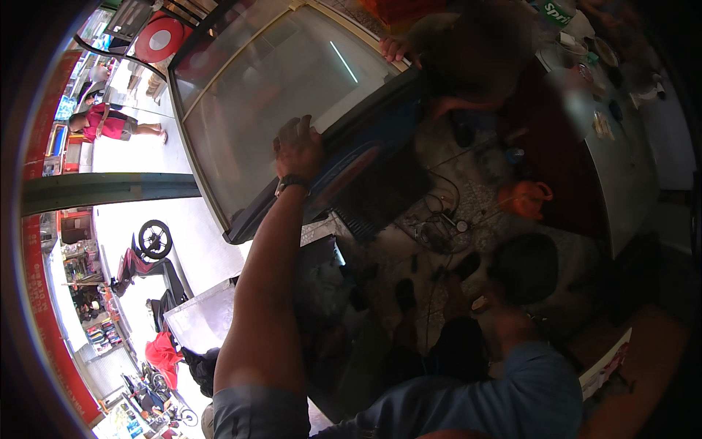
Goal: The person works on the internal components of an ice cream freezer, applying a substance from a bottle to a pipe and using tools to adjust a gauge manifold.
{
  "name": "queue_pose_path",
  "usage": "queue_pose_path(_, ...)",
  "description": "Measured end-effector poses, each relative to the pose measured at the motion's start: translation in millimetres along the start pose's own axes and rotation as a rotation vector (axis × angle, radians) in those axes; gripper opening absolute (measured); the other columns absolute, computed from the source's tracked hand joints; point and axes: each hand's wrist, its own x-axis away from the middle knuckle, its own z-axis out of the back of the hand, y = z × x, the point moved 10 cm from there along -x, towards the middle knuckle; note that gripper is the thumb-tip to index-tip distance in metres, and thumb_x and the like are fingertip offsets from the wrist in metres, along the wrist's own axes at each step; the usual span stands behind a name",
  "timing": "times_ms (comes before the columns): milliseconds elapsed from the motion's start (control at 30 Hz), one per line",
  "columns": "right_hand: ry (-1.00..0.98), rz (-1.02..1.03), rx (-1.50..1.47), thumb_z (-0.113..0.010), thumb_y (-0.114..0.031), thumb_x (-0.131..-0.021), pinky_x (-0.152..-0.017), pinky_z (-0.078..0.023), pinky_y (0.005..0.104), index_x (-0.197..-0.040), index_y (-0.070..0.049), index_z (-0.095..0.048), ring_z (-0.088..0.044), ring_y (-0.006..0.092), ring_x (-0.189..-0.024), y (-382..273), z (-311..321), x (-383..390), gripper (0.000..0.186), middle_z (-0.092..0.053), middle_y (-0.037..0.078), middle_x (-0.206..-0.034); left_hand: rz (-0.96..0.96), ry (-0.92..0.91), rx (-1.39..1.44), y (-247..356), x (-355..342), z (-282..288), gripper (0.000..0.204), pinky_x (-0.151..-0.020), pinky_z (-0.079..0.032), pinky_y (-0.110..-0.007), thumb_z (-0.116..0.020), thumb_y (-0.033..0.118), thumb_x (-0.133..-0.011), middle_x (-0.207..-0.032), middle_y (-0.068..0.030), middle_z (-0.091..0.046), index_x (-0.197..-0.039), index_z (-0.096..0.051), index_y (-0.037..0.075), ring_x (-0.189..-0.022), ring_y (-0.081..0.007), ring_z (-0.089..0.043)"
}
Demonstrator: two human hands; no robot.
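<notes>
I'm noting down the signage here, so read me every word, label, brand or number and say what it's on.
I won't copy wording, only place it:
Green label, upper right: large white letters.
Red banner, left edge: pale lettering, too small and blurred.
Blue cabinet panel: lettering, too blurred.

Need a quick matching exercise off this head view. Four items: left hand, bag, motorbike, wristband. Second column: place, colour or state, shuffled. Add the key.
Column 1
1. Left hand
2. Bag
3. Motorbike
4. Wristband

Column 2
A. Outside, in the bright area at the picture's left
B. Dark, fastened around a wrist
C. Laid on the glass-panelled cabinet
D. Orange, in the dim area at the picture's right

Right pairs: 1-C, 2-D, 3-A, 4-B
</notes>
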Motion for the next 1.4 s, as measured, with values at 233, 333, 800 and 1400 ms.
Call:
queue_pose_path(233, 0.246, 0.023, 0.177, -0.045, -0.027, -0.102, -0.107, -0.043, 0.0391, -0.140, -0.005, -0.051, -0.055, 0.0281, -0.127, 41.3, 143.8, 61.9, 0.044, -0.055, 0.017, -0.139, 0.034, 0.000, -0.026, -21.4, 6.9, 6.0, 0.036, -0.106, -0.037, -0.050, -0.047, 0.031, -0.097, -0.133, -0.0110, -0.056, -0.128, -0.059, 0.016, -0.128, -0.0317, -0.049)
queue_pose_path(333, 0.250, -0.057, 0.236, -0.046, -0.031, -0.102, -0.111, -0.039, 0.0409, -0.142, -0.006, -0.049, -0.051, 0.0297, -0.132, -32.0, 123.8, 42.6, 0.048, -0.053, 0.017, -0.142, 0.080, -0.082, -0.069, -43.7, 25.5, 8.6, 0.039, -0.107, -0.036, -0.050, -0.044, 0.033, -0.098, -0.135, -0.0116, -0.055, -0.130, -0.057, 0.014, -0.131, -0.0317, -0.047)
queue_pose_path(800, -0.191, 0.468, -0.311, -0.056, -0.039, -0.099, -0.109, -0.039, 0.0421, -0.146, -0.009, -0.044, -0.045, 0.0322, -0.136, -475.6, 11.2, 73.5, 0.057, -0.046, 0.019, -0.148, 0.111, -0.072, -0.035, -28.6, 13.9, 5.1, 0.038, -0.108, -0.038, -0.049, -0.045, 0.031, -0.098, -0.134, -0.0107, -0.056, -0.130, -0.058, 0.015, -0.130, -0.0300, -0.048)
queue_pose_path(1400, 1.319, 1.171, 0.412, -0.060, -0.020, -0.091, -0.094, -0.043, 0.0487, -0.116, -0.010, -0.062, -0.054, 0.0323, -0.107, -681.2, 496.4, 168.1, 0.028, -0.056, 0.013, -0.110, 0.132, -0.095, 0.005, -14.2, 2.4, 8.0, 0.041, -0.112, -0.033, -0.048, -0.046, 0.030, -0.097, -0.137, -0.0108, -0.054, -0.133, -0.055, 0.015, -0.133, -0.0298, -0.045)
